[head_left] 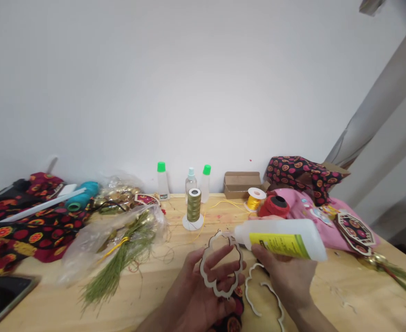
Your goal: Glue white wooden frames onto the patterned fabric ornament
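Observation:
My left hand holds up a thin, scallop-edged wooden frame with an open middle; its fingers show through the opening. My right hand is wrapped round a translucent glue bottle with a yellow label. The bottle lies nearly level, its narrow end pointing left at the frame's upper right edge. Whether the tip touches the frame I cannot tell. Below my right hand, another scalloped wooden piece rests on the table. Dark patterned fabric shows beneath my left hand.
Behind my hands stand an olive thread spool, green-capped bottles, a yellow cord spool and a red thread cone. Green tassels and a phone lie left. Pink cloth and a patterned ornament lie right.

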`<state>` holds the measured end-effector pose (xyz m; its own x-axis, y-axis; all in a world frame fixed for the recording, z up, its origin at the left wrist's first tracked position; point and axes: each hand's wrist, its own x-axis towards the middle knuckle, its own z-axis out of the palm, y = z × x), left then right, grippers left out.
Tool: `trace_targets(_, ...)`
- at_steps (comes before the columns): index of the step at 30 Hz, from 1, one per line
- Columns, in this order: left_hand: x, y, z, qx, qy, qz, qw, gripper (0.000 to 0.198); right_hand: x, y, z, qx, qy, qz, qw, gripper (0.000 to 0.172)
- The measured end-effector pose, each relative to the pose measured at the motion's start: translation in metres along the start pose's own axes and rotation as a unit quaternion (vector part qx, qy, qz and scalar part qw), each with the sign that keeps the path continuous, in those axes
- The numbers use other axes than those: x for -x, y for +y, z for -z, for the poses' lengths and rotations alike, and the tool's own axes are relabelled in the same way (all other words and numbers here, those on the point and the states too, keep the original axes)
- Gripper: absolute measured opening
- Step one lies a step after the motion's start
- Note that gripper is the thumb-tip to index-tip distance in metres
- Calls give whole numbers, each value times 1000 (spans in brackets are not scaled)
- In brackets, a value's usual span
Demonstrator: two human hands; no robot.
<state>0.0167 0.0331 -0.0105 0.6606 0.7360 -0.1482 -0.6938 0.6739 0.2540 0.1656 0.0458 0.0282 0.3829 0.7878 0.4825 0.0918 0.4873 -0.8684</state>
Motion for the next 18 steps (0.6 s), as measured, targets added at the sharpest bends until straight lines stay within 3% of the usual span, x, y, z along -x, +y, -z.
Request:
trace_targets(13, 0, -2, -1, -15, -28, -8, 999, 40, 4, 4, 1, 0, -19, 6, 1000, 27)
trace_targets(18, -1, -2, 2, -8, -22, -19, 1000, 42, 1, 12, 6, 27, -58, 65, 996, 25)
